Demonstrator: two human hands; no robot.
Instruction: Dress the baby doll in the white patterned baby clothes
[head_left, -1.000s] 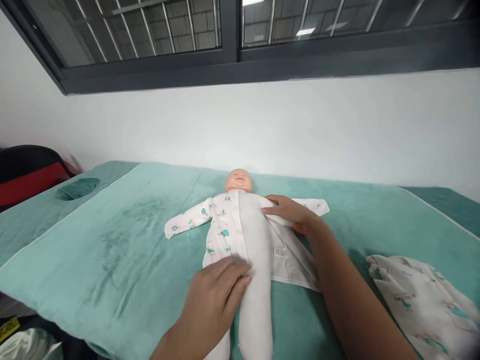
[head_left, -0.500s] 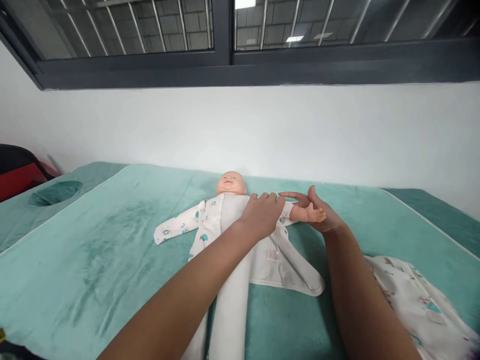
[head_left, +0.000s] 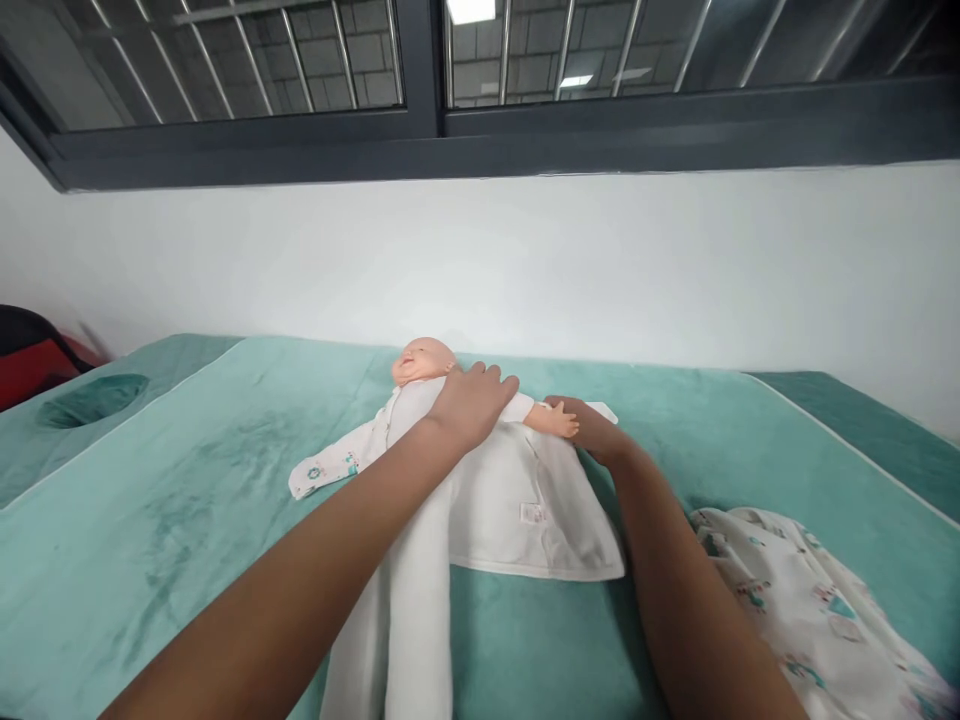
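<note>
Head camera view: a baby doll (head_left: pixel 424 360) lies near the middle of a padded bed, its head toward the wall and its face turned to the left of the picture. It wears a white suit (head_left: pixel 420 620) with long legs that run down toward the viewer. Over this is a white jacket (head_left: pixel 487 525), only partly on. One sleeve, printed with small green figures, covers the doll's arm on the picture's left. On the other side, the doll's bare forearm (head_left: pixel 550 419) points right, and the jacket's plain inner side is spread below it, showing a small label (head_left: pixel 532 513).

The person's left hand (head_left: pixel 474 405) lies over the doll's upper chest and shoulder, fingers bent over the far side; whether it grips cannot be told. The right hand (head_left: pixel 589 428) is just beside the doll's small hand, its fingers partly hidden, so its grip cannot be told either. A white sleeve end (head_left: pixel 604 411) shows just beyond it.

Near the viewer on the right lies a crumpled printed cloth (head_left: pixel 825 610). Beneath everything is a green cover (head_left: pixel 187 540). Behind stand a white wall (head_left: pixel 480 265) and a dark-framed window (head_left: pixel 480 150) with metal bars.
</note>
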